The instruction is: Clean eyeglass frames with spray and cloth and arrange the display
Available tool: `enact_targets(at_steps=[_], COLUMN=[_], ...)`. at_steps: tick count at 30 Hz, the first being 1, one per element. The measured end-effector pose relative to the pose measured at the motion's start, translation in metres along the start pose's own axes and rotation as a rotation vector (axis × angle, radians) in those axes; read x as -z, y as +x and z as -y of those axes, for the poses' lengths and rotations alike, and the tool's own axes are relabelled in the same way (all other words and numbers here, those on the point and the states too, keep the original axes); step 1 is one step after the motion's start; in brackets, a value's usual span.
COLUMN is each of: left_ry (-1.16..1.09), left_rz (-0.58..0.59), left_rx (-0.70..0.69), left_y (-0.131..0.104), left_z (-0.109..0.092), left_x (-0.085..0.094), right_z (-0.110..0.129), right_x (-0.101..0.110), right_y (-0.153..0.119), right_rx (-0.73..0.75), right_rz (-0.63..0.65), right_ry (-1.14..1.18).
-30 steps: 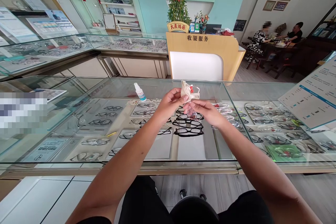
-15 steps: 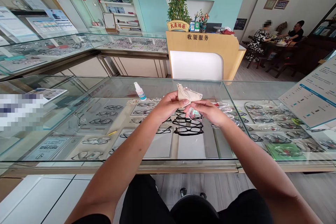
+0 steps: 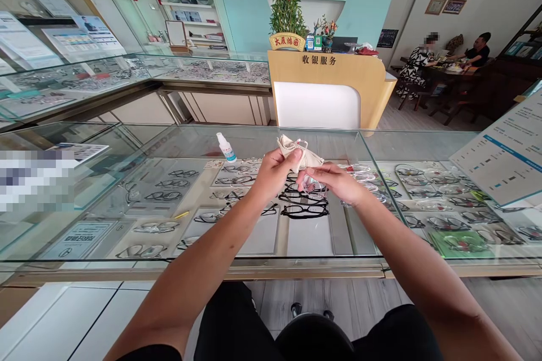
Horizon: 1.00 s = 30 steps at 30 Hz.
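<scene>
Over the glass counter, my left hand [image 3: 275,168] is closed on a beige cleaning cloth [image 3: 311,161], its thumb pressing on top. Partly wrapped in the cloth is a pair of eyeglasses; one clear lens [image 3: 312,185] shows below my right fingers, and the rest is mostly covered. My right hand [image 3: 334,177] pinches the eyeglasses from the right, its fingertips close to the left hand's. Beneath both hands, under the glass, lie several black-framed glasses [image 3: 305,211] in a column. A white spray bottle [image 3: 226,148] with a blue label stands on the counter to the left.
The glass display counter [image 3: 254,258] spans my front, with more eyeglasses inside. A printed sign [image 3: 503,144] leans at the right, and papers [image 3: 80,151] lie at the left. Beyond stands a wooden cashier desk [image 3: 376,90]. Two people sit at a table at the far right.
My left hand has shifted slightly, and its thumb now lies over the top of the cloth. The cloth has moved a little left and bunched differently. The right hand stays nearly in place.
</scene>
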<state>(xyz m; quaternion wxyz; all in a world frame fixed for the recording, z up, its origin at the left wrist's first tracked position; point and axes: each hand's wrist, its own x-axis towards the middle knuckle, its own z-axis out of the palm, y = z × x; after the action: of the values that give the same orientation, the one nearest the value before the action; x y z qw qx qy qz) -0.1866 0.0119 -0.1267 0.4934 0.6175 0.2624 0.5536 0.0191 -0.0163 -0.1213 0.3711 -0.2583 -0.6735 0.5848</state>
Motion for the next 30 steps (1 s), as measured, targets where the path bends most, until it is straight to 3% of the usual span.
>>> enact_targets(at_steps=[2, 7, 12, 18, 23, 30], left_ry=[0.013, -0.083, -0.144, -0.017, -0.041, 0.061], left_rz=[-0.029, 0.178, 0.271, 0.22, 0.195, -0.018], left_rx=[0.001, 0.076, 0.086, 0.111, 0.068, 0.023], left_y=[0.003, 0.014, 0.016, 0.008, 0.0, -0.001], left_z=[0.004, 0.007, 0.006, 0.0, -0.008, -0.004], left_x=[0.004, 0.018, 0.025, 0.018, 0.003, -0.001], right_z=[0.0, -0.002, -0.001, -0.009, -0.013, -0.007], right_x=[0.001, 0.008, 0.012, 0.01, 0.003, -0.003], right_y=[0.0, 0.0, -0.001, 0.004, 0.005, 0.002], right_rx=[0.0, -0.006, 0.027, 0.029, 0.02, -0.006], right_rz=[-0.012, -0.063, -0.076, -0.078, -0.052, -0.062], right_ry=[-0.004, -0.023, 0.013, 0.1, 0.112, 0.042])
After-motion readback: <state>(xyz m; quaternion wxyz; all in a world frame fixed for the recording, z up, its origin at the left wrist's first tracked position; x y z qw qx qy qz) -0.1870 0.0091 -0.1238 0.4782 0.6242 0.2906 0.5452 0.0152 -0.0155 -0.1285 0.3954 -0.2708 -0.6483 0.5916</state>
